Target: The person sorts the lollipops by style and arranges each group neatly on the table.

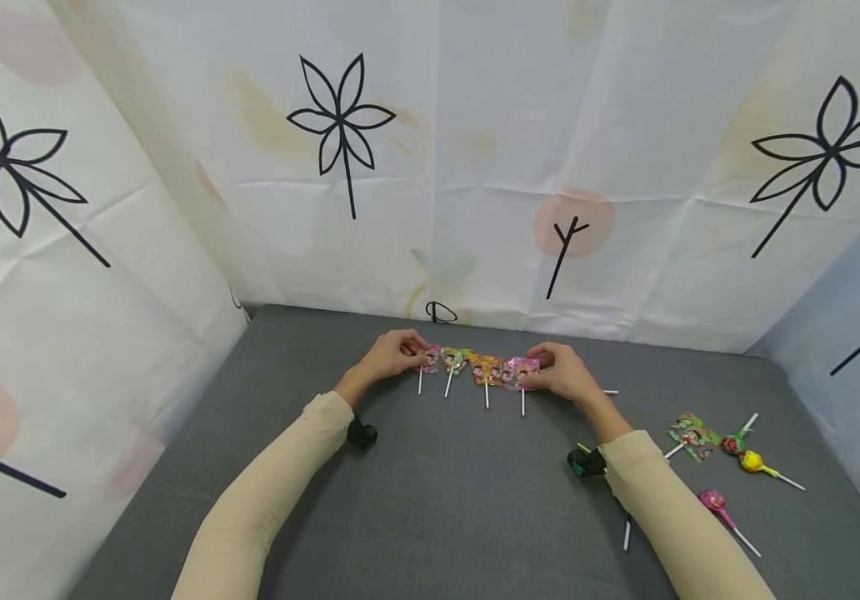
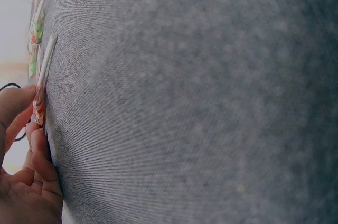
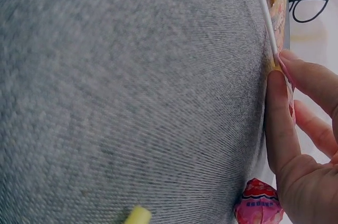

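Observation:
Four flat lollipops in bright wrappers lie in a row near the table's back edge. At the row's left end, my left hand [image 1: 392, 357] pinches a pink-wrapped lollipop [image 1: 430, 358] between thumb [image 2: 21, 100] and fingers. A green-wrapped lollipop [image 1: 455, 360] and an orange-wrapped lollipop [image 1: 487, 369] fill the middle. My right hand [image 1: 567, 373] pinches the pink-wrapped lollipop [image 1: 517, 372] at the right end, its thumb and a finger on the wrapper near the stick [image 3: 269, 23]. The white sticks point toward me.
Right of my right forearm lie a flat green-wrapped lollipop [image 1: 692, 433] and ball lollipops: green-red [image 1: 733, 443], yellow [image 1: 752, 462] and pink [image 1: 713, 500]. A white stick [image 1: 627, 536] shows beside the sleeve. Behind the grey table [image 1: 437, 517] hangs a patterned white curtain [image 1: 475, 250].

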Demonstrator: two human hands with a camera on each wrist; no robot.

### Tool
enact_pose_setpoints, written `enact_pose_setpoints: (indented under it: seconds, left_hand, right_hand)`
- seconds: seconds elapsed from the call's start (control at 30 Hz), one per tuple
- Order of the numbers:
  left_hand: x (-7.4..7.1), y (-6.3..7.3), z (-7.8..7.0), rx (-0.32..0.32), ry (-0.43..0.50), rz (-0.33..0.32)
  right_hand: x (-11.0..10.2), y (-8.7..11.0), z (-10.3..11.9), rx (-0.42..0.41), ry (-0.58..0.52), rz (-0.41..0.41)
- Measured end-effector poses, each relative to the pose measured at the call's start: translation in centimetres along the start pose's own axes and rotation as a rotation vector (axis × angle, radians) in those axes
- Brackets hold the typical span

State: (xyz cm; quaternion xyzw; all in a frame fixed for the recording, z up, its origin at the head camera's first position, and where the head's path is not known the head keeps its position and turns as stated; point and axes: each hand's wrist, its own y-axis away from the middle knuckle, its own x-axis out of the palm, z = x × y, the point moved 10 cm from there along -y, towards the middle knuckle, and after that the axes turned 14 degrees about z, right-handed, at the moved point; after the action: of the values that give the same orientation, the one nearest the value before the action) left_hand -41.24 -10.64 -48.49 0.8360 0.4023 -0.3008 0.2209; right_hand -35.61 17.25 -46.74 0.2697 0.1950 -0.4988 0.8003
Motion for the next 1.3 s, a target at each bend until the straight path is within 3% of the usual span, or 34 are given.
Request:
enact_pose_setpoints:
  seconds: [0.57, 1.3]
  left_hand:
    - [0.07, -0.14, 0.06, 0.019, 0.030, 0.010]
    - [0.02, 0.15, -0.45, 0.019, 0.003, 0.004]
  right_hand:
    - [0.10, -0.59, 0.72, -0.050, 0.120, -0.036]
    - [-0.12, -0.70, 0.63, -0.045, 0.120, -0.054]
